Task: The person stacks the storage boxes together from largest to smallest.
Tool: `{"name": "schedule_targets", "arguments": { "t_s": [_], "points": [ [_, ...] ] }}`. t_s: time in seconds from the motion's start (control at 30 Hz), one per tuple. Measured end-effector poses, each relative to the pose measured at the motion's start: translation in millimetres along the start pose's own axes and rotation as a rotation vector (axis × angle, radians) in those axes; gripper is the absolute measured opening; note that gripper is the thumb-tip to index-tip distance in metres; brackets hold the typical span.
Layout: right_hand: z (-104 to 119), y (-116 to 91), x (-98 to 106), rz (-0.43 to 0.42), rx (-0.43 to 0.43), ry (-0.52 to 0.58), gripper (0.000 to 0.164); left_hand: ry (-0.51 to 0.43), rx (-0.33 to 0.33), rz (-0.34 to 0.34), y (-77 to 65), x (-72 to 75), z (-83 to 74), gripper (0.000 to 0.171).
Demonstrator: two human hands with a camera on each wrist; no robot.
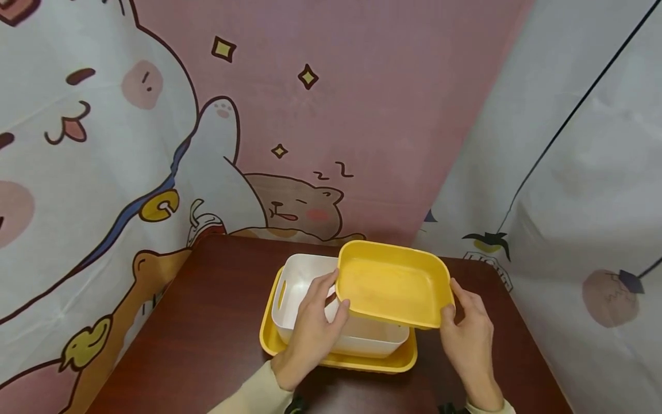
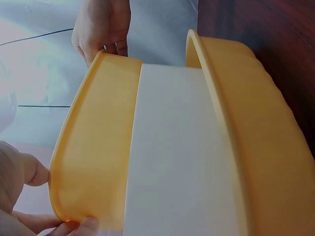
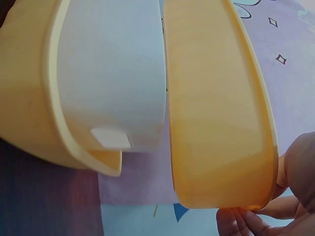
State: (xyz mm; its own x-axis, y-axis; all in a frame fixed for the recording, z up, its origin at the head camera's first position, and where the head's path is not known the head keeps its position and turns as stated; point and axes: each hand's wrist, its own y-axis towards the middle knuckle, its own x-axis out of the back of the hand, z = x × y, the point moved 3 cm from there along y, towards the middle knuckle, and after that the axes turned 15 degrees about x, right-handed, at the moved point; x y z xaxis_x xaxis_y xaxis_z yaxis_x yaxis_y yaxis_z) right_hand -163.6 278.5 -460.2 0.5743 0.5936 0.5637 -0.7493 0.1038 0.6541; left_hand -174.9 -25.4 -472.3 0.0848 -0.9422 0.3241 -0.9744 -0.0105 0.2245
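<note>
Between both hands a small yellow tray (image 1: 395, 282) is held up, tilted, over the right part of a white basket (image 1: 357, 342). My left hand (image 1: 316, 328) grips its left end, thumb at the near side and fingers at the outer wall. At the other end my right hand (image 1: 469, 333) pinches the rim between thumb and fingers. The white basket, with a slot handle in its left end, stands inside a larger yellow tray (image 1: 341, 362). The left wrist view shows the held tray (image 2: 98, 137) side-on beside the basket's white wall (image 2: 172, 147). Much of the basket's inside is hidden.
Under everything is a dark reddish-brown table (image 1: 207, 322). Behind and beside it hangs a cloth (image 1: 362, 115) printed with cartoon animals. Dark objects, partly cut off, show near both wrists at the bottom edge of the head view.
</note>
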Motion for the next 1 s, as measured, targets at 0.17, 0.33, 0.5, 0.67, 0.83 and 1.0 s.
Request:
{"name": "schedule_targets", "arguments": {
  "t_s": [0.17, 0.33, 0.5, 0.67, 0.83, 1.0],
  "points": [
    [7.8, 2.1, -6.2, 0.01, 0.016, 0.025, 0.054, 0.016, 0.004, -0.033, 1.2, 9.6, 3.8, 0.064],
    [14.9, 0.8, -13.1, 0.026, 0.043, 0.041, 0.054, 0.042, 0.002, -0.06, 2.3, 19.7, 6.8, 0.064],
    [20.0, -0.9, -19.7, 0.062, 0.048, 0.066, 0.055, 0.071, 0.026, -0.077, 2.0, 29.4, 11.0, 0.063],
    [23.8, -1.4, -26.2, 0.098, 0.038, 0.084, 0.056, 0.073, 0.045, -0.083, 0.4, 37.0, 15.1, 0.063],
    [27.0, -2.4, -30.6, 0.131, 0.046, 0.098, 0.057, 0.09, 0.064, -0.097, -0.5, 43.5, 18.5, 0.063],
    [28.6, -4.2, -35.3, 0.162, 0.061, 0.123, 0.057, 0.123, 0.063, -0.113, -1.6, 49.0, 22.5, 0.063]
  ]
}}
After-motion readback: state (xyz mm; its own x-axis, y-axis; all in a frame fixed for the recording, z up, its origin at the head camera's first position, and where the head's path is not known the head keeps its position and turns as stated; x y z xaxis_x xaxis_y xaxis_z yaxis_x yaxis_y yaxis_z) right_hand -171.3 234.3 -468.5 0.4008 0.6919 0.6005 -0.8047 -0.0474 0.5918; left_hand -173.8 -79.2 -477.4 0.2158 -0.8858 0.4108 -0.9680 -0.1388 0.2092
